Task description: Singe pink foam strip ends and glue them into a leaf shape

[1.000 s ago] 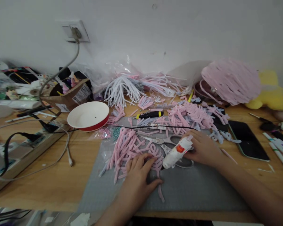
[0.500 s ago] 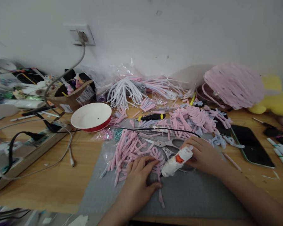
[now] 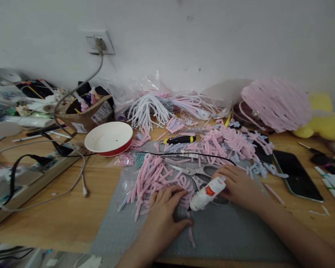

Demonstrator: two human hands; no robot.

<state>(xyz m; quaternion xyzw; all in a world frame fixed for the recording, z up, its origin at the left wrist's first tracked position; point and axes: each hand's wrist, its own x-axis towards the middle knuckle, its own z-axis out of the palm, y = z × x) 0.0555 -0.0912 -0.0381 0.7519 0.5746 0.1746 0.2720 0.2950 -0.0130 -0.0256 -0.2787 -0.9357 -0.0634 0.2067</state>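
Note:
My right hand (image 3: 237, 186) is wrapped round a white hot glue gun (image 3: 205, 195) with an orange patch, its dark nozzle slanting down to the left. The nozzle tip is close beside a pink pipe cleaner (image 3: 191, 237), whose lower end hangs below my left thumb. My left hand (image 3: 164, 208) holds this piece with curled fingers, though the exact grip is partly hidden. Just past the fingertips lies a pile of bent pink pipe cleaners (image 3: 149, 175). Grey-handled scissors (image 3: 195, 172) rest open behind the glue gun, partly covered by my right hand.
A grey cutting mat (image 3: 226, 234) lies under both hands. Behind are a black-and-yellow screwdriver (image 3: 180, 139), a black cable, and more pipe cleaners (image 3: 149, 108). A red-and-white bowl (image 3: 108, 137) and a power strip (image 3: 39, 167) are left; a phone (image 3: 297, 175) lies right.
The glue gun has shifted slightly left and down, its nozzle staying near the pink pipe cleaner. My left hand has hardly moved. The whole view has shifted a little.

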